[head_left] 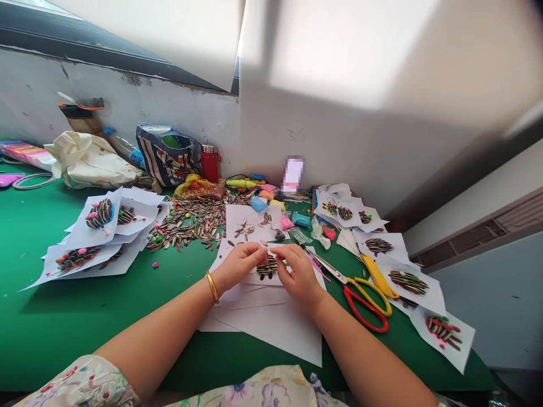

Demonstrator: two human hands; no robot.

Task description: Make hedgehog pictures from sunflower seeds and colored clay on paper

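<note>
L hand (242,264) & R hand (300,276) are close together, nr the middle of the green table (139,322), w/ a small gap btwn them. Both forearms reach fwd from the bottom corners & angle in, so the hands meet over the seed pic (267,270). It lies flat on top of the paper stack (283,323), partly hidden by the fingers.

L hand comes in from the left, back of hand up, wrist roughly straight w/ a gold bangle (212,287) on it. Its thumb & fingers bunch toward the pic's upper left; can't tell if they're clamped on anything. R hand comes from the right, turned in, index reaching left toward the L fingertips, thumb side lower, over the pic's right edge. Can't tell if it grips anything tiny.

Just past the hands: a white sheet (234,217) w/ a few loose seeds, then the seed pile (197,217) to its left. Clay packs (301,220) in blue, pink, etc. sit beyond R hand. Right of R hand: scissors (360,294), red & yellow handles, blades pointing up-left, & a yellow cutter (378,277) beside them.

More seed pics on both sides: L stack (98,217), R row (409,281). At the wall: red flask (210,164), striped bag (169,158), cream bag (93,164).
</note>
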